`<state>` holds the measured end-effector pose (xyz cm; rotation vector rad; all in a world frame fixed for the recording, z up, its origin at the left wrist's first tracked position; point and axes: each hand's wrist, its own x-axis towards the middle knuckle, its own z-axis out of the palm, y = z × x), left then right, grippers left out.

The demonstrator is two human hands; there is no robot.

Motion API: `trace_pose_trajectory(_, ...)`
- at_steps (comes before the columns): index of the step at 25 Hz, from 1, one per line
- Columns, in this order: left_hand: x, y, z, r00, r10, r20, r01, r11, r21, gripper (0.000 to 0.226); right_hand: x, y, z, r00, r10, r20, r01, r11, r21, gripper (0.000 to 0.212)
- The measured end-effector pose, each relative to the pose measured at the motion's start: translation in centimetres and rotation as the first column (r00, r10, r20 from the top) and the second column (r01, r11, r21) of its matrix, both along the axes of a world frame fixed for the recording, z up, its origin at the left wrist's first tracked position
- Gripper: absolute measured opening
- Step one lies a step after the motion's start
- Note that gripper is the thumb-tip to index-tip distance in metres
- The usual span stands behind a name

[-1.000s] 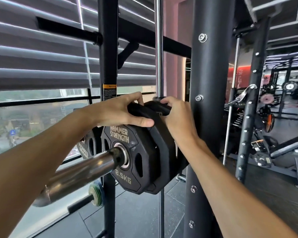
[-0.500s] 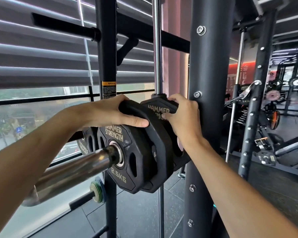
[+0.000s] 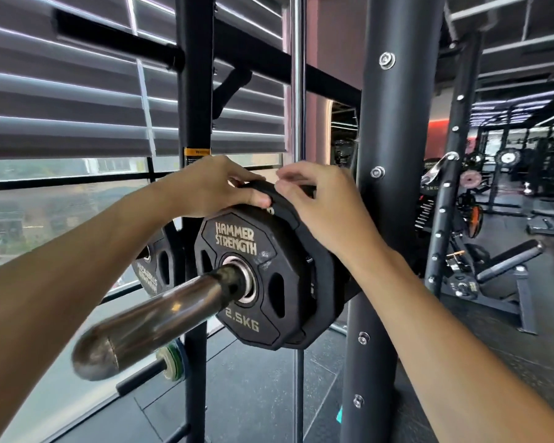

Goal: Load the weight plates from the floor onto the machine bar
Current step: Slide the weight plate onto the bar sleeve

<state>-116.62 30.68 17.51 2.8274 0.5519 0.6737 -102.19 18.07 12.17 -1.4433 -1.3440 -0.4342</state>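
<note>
Left hand: the left hand lies on the top edge of the plates, fingers curled over the rim and thumb pressed on its near side, holding the rear plate.
Right hand: the right hand sits just beside the left, its palm against the plate edge, thumb and forefinger bent narrow over the rim; whether they pinch it cannot be told.
Front plate: the front plate, black, marked HAMMER STRENGTH and 2.5KG, hangs on the bar below both sets of fingers.
Rear plate: the rear plate stands flush behind it, its top rim under the fingertips.
Bar: the chrome bar passes through the plate holes and runs toward the camera, below the left forearm.
Upright: a black bolted upright rises just right of the right hand.
Stored plate: another plate hangs beyond the left wrist.
</note>
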Motion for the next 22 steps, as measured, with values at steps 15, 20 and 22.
trace_pose_trajectory(15,-1.3,9.9,-2.9,0.830,-0.557,-0.028,0.555,0.822,0.126,0.090,-4.4,-0.1,-2.4,0.896,-0.327,0.299,0.363,0.929,-0.070,0.043)
trace_pose_trajectory(20,0.0,12.1,-3.7,0.797,-0.598,-0.090,0.604,0.794,0.068,0.119,-4.3,-0.8,-2.0,0.898,-0.319,0.305,0.395,0.889,-0.233,0.061)
trace_pose_trajectory(22,0.5,12.1,-4.1,0.784,-0.620,-0.037,0.621,0.783,0.041,0.118,-3.9,-1.0,-2.0,0.904,-0.299,0.306,0.383,0.883,-0.270,0.068)
